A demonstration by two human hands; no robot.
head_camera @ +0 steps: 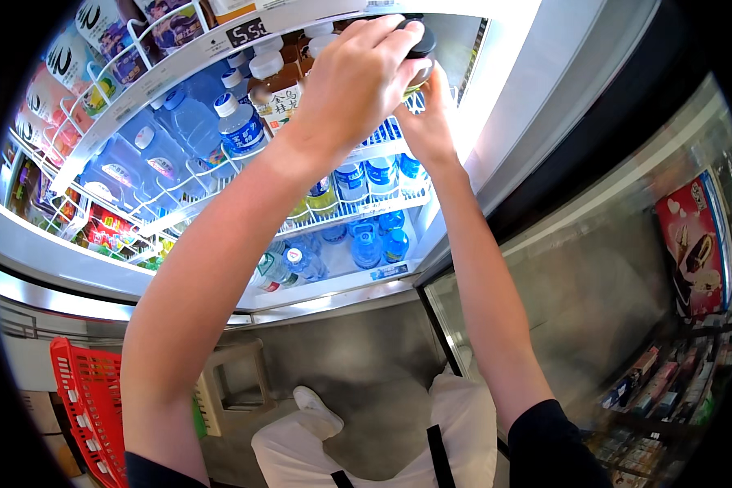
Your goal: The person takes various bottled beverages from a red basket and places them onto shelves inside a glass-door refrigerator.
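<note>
My left hand [357, 82] grips a dark bottle [426, 72] near its black cap [423, 40], at the top of the open drinks cooler. My right hand [430, 131] is around the lower part of the same bottle, which is partly hidden by my fingers. Left of my hands, brown tea bottles [277, 91] with white caps stand on the wire shelf. Clear water bottles with blue labels [243, 128] are beside them in the row.
Lower shelves hold more blue-labelled bottles [351, 182] and large water bottles [366, 244]. A glass door [445, 323] stands swung out at right. On the floor side are a plastic stool [235, 378] and stacked red shopping baskets [94, 402]. Packaged goods [653, 384] show at far right.
</note>
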